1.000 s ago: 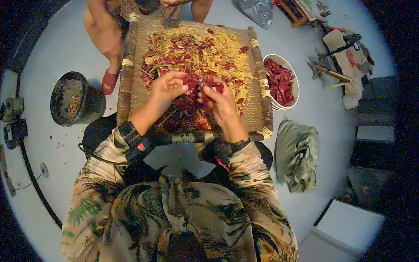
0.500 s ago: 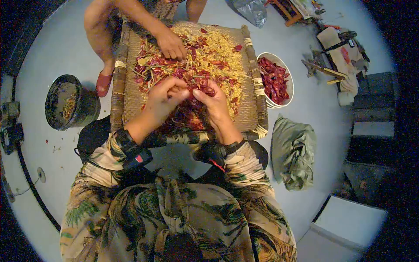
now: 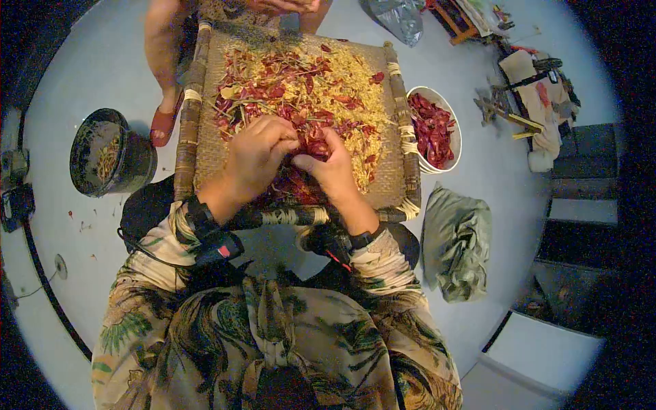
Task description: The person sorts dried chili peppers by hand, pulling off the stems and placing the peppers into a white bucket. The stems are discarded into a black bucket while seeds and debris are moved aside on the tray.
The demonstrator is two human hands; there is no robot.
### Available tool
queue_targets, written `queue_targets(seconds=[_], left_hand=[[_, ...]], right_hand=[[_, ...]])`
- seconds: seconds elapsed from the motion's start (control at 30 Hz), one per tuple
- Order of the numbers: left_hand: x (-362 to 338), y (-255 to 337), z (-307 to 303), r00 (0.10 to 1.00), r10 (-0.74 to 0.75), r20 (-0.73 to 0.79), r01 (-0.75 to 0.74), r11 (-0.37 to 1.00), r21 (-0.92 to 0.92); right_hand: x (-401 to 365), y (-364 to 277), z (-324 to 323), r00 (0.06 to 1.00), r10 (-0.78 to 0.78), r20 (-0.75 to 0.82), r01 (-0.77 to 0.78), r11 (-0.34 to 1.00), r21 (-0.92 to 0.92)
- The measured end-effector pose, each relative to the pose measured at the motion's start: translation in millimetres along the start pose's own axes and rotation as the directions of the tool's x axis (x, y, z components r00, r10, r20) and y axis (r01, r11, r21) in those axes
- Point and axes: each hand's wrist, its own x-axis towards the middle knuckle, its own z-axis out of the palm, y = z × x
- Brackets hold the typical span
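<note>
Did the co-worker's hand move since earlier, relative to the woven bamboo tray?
Yes: the co-worker's hand withdrew past the far edge of the woven bamboo tray.

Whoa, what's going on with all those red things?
A person's left hand and right hand pinch dried red chillies together in the heap on a woven tray strewn with yellow seeds. A white bowl to the right holds red chilli pieces, and a black bucket to the left holds stems. Another person is at the tray's far end.

Woven tray (rough, matt); wrinkled chillies.
</note>
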Motion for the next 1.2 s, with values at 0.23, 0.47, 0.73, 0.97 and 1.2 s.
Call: queue_targets(seconds=[0.23,0.47,0.73,0.97,1.2], left_hand=[[1,11,0,0.993,0.114,-0.007,-0.112,0.983,0.143],[-2,16,-2,0.973,-0.227,0.039,0.231,0.954,-0.194],[-2,6,-1,0.796,-0.509,0.327,0.587,0.521,-0.619],[-1,1,-9,0.632,-0.454,0.627,0.701,-0.010,-0.713],[6,-28,-21,0.727,-0.276,0.629,0.606,-0.175,-0.776]], right_hand=[[-4,-4,-4,0.995,0.006,0.101,-0.011,0.998,0.055],[-10,-21,-7,0.986,0.033,0.165,-0.049,0.995,0.091],[-13,-25,-15,0.964,0.120,0.238,-0.117,0.993,-0.026],[-13,-31,-18,0.951,0.063,0.302,-0.074,0.997,0.026],[-13,-22,-26,0.957,0.018,0.290,-0.008,0.999,-0.039]])
